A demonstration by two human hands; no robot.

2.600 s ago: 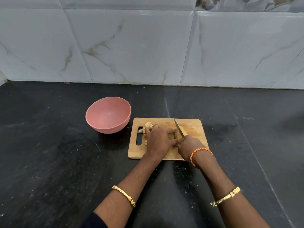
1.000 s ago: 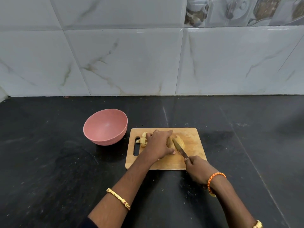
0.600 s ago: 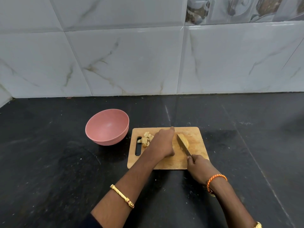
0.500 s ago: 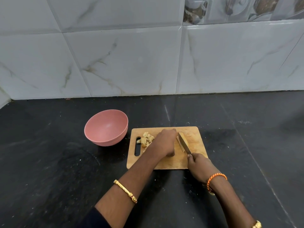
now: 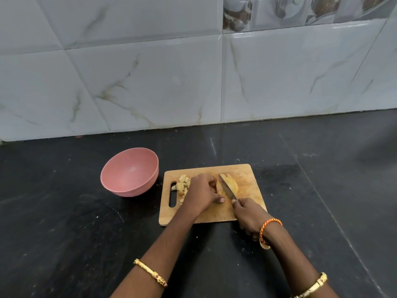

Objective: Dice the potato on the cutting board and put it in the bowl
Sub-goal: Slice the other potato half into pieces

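Observation:
A wooden cutting board (image 5: 247, 209) lies on the black counter. On it my right hand (image 5: 249, 214) grips the handle of a knife (image 5: 228, 187), whose blade lies against yellow potato slices (image 5: 234, 184). My left hand (image 5: 203, 192) is curled on the board just left of the blade, its fingertips on potato that it mostly hides. Several diced potato pieces (image 5: 182, 184) sit by the board's handle slot. The pink bowl (image 5: 129, 172) stands empty to the left of the board.
The black stone counter (image 5: 64, 233) stretches all around the board and bowl. A white marble-tiled wall (image 5: 171, 82) rises behind. Bangles circle both wrists.
The knife blade has gone from standing up over the potato to lying low beside the slices. My left hand shifted right towards the blade, uncovering the diced pieces at the slot.

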